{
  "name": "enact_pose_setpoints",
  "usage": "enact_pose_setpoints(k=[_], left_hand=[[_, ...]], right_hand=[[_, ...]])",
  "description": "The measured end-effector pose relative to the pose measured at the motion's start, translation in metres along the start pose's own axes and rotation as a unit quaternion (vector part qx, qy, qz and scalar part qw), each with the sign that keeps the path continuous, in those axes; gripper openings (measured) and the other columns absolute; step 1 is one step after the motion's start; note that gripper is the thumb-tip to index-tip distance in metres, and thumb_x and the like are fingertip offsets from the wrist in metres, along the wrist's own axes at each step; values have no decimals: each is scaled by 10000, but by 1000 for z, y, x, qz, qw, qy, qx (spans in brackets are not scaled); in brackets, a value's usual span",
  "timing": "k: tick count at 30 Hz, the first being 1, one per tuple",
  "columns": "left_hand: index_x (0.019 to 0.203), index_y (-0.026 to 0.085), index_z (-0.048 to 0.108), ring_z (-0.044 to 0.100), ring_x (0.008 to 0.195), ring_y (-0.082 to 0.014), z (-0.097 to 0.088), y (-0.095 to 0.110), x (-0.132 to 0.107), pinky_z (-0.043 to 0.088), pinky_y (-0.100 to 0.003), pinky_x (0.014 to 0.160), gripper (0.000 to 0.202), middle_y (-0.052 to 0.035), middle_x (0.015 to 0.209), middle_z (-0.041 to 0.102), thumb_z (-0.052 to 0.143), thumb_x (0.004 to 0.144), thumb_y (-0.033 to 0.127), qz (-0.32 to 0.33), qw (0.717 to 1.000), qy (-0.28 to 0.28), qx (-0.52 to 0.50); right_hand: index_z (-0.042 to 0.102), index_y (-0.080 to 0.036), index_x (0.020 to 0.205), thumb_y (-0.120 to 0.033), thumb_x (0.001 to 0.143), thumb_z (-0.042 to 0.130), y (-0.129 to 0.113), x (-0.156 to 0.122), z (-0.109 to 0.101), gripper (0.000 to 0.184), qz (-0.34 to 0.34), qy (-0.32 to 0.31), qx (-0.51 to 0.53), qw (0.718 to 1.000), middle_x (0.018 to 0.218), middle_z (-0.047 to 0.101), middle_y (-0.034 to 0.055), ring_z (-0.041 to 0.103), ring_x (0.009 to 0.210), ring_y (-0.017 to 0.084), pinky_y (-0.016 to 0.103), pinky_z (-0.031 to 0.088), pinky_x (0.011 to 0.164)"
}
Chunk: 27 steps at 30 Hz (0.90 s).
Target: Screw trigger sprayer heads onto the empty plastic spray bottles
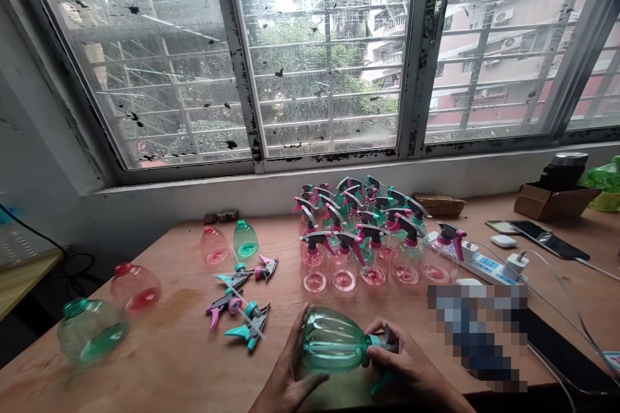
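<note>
A clear green spray bottle lies on its side in the air above the table's front edge, its base toward the left. My left hand is wrapped round the base end, thumb below and fingers behind. At the neck, my right hand grips the teal collar and dark trigger head, which is partly hidden by the fingers. Left of my hands lie several loose trigger heads in pink and teal with thin tubes. Beyond them stand headless bottles: pink, green, another pink and another green.
Several assembled spray bottles stand in a tight group at the back middle. To the right are a power strip with cables, a phone, a white earbud case and a cardboard box. Barred windows line the wall behind.
</note>
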State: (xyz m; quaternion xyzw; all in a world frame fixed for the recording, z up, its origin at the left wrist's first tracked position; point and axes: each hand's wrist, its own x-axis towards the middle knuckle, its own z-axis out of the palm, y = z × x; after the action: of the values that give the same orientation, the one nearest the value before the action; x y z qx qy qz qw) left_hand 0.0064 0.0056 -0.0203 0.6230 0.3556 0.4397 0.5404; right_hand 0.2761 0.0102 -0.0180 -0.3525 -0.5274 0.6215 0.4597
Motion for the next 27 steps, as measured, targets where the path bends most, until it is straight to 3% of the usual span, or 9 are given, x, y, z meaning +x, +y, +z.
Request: enact_pose_setpoints(k=[2,5,14,17,19,23,27], left_hand=[[1606,314,183,225,1556,-379,-2,-1,-2,112,-543,1292,1158,-109,1689,261,883,699,483,-8,1000,0,7],[1600,291,228,212,1557,-395,-4,1,-2,132,-553,1287,1087,-113,1692,253,823,734,571,-19,1000,-6,-14],[1552,445,297,244,1558,-343,3,19,-8,264,-526,1254,965,-45,1704,238,857,779,300,-5,997,-52,-51],[1582,419,219,206,1563,-377,3,20,-10,277,-545,1240,1101,-70,1718,177,886,708,461,8,996,-58,-68],[1602,366,177,161,1570,-390,1,21,-10,231,-556,1252,1152,-93,1718,170,835,690,614,29,997,-33,-67],[1564,320,349,222,1553,-401,-6,32,-10,176,-540,1274,988,-87,1685,288,799,734,613,-4,999,-19,-32],[1520,348,433,246,1550,-386,-10,43,-15,158,-546,1279,932,-63,1646,384,875,709,473,-32,999,-28,16]], right_hand=[[597,-192,879,-539,735,852,-1,0,0,455,-1,0,-9,1000,716,758,25,605,559,153,256,421,560],[604,-194,881,-533,728,859,-1,0,0,451,-5,-10,-31,999,736,770,31,612,582,158,257,426,563],[564,-178,850,-670,738,779,9,-8,6,549,58,24,57,996,630,755,37,621,410,131,195,360,418],[581,-176,852,-660,756,776,4,-15,9,531,47,24,38,998,632,744,42,638,426,146,209,406,420],[610,-180,893,-611,761,806,-2,-20,12,491,20,27,-3,999,677,740,45,671,505,177,253,488,471],[680,-185,951,-542,777,827,-14,-32,17,424,-43,63,-113,991,773,707,49,685,669,222,325,576,603],[632,-181,924,-553,808,801,-27,-36,20,425,-1,47,-65,997,718,751,51,701,619,211,296,543,588]])
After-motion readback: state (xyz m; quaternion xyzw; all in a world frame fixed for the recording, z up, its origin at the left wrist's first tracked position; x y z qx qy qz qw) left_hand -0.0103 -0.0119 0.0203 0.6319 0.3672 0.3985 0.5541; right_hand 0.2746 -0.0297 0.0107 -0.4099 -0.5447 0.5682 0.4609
